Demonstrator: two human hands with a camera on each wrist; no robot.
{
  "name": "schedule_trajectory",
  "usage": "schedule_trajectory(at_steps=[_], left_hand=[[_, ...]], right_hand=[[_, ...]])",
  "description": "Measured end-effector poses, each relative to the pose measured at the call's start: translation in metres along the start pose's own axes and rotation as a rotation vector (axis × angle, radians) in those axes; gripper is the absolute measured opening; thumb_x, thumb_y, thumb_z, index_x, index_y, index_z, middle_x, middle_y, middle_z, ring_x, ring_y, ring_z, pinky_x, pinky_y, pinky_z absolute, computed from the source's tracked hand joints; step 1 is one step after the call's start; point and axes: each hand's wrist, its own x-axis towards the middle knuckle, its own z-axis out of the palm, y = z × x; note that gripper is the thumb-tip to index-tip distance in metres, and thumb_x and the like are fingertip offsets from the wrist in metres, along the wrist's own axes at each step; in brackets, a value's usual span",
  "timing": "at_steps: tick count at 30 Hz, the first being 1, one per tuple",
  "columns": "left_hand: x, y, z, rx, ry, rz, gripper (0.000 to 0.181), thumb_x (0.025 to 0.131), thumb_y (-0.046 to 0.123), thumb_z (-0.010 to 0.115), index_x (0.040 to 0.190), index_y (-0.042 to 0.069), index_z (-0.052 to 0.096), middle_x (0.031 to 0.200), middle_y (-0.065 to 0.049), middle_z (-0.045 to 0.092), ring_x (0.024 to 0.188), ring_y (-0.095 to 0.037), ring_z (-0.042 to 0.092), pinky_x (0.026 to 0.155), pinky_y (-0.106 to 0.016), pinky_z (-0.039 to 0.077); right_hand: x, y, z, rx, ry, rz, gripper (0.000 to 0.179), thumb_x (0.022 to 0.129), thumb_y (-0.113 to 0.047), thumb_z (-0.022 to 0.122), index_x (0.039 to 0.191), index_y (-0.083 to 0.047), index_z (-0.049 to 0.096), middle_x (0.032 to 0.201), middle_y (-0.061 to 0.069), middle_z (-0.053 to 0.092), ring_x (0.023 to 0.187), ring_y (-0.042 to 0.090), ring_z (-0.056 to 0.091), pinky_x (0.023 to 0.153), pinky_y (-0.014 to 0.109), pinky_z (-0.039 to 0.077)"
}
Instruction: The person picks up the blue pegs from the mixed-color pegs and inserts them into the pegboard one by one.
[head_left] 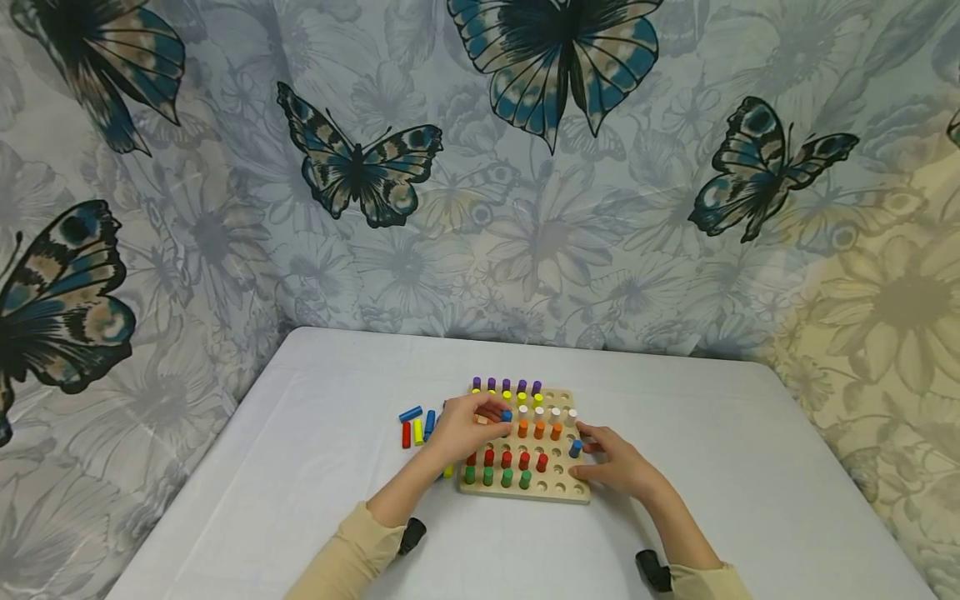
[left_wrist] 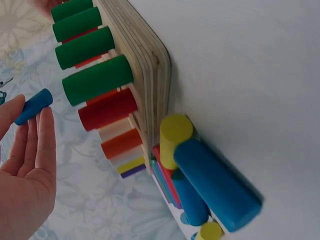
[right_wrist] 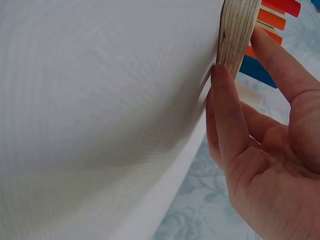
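blue peg (left_wrist: 34, 107) aslant in left hand (left_wrist: 29, 172)

Left hand (head_left: 463, 427) — thumb (left_wrist: 11, 114) and fingertips (left_wrist: 46, 115) pinching | right hand (head_left: 621, 465) — thumb and fingers (right_wrist: 231, 112) curved, parted | forearms (head_left: 401, 493) angled inward

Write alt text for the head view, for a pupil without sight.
A person's left grip holds a blue peg above a wooden pegboard, while the right grip touches the board's right edge. Purple, yellow, white, orange, red and green pegs stand in rows; loose pegs lie to its left on the white table.
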Motion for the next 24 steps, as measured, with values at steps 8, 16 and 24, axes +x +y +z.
schedule_trajectory(at_steps=[8,16,24], left_hand=[[0.008,0.002,0.017,-0.02,-0.054,0.023,0.018,0.087,0.014,0.075,0.104,0.011,0.07,0.092,0.006,0.068,0.087,-0.009,0.063,0.078,-0.027,0.053],[0.015,0.006,0.035,-0.004,-0.093,0.036,0.019,0.086,0.016,0.076,0.102,0.01,0.07,0.091,0.007,0.069,0.086,-0.007,0.064,0.073,-0.022,0.052],[0.021,0.008,0.049,0.012,-0.119,-0.01,0.022,0.085,0.015,0.077,0.105,0.009,0.069,0.094,0.004,0.069,0.085,-0.005,0.063,0.074,-0.021,0.052]], right_hand=[[0.0,0.0,0.0,0.0,-0.001,-0.001,0.083,0.08,-0.027,0.082,0.146,0.0,0.04,0.13,0.015,0.053,0.119,0.035,0.051,0.1,0.059,0.039],[-0.001,0.002,0.0,-0.005,0.002,0.0,0.082,0.08,-0.028,0.081,0.146,0.0,0.04,0.132,0.017,0.052,0.12,0.035,0.05,0.1,0.06,0.038],[0.0,0.001,-0.001,-0.005,-0.004,-0.004,0.082,0.08,-0.028,0.081,0.145,0.0,0.04,0.132,0.017,0.052,0.12,0.036,0.051,0.099,0.06,0.039]])
